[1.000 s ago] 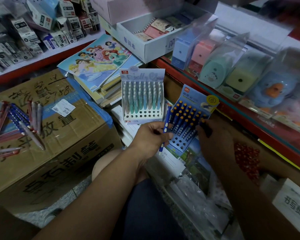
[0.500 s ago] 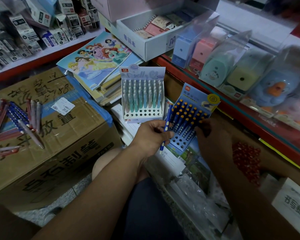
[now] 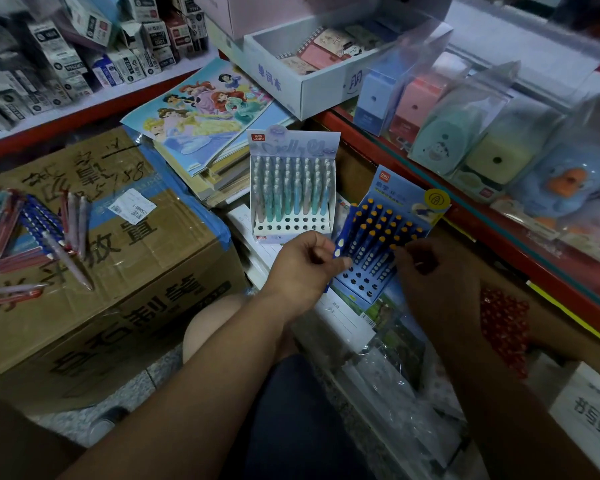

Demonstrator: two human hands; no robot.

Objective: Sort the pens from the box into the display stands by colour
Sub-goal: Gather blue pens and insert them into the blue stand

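Near the middle, the left hand (image 3: 305,263) pinches a dark blue pen with pale dots (image 3: 342,235), held nearly upright at the nine o'clock edge of a tilted blue card display stand (image 3: 400,192) filled with orange-capped blue pens (image 3: 378,230). The right hand (image 3: 430,268) sits at the stand's four o'clock corner, fingers curled against those pens; whether it grips one is unclear. At twelve o'clock of the left hand stands a white card display stand (image 3: 293,143) of teal and pale pens. Far towards nine o'clock, loose red and blue pens (image 3: 39,223) lie on a brown cardboard box (image 3: 118,271).

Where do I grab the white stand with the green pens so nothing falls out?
Probably by its two side walls, low down, coming from the front. The white stand sits upright, the pens fill its back rows, the front holes are empty, and the top card looks thin and bendy.
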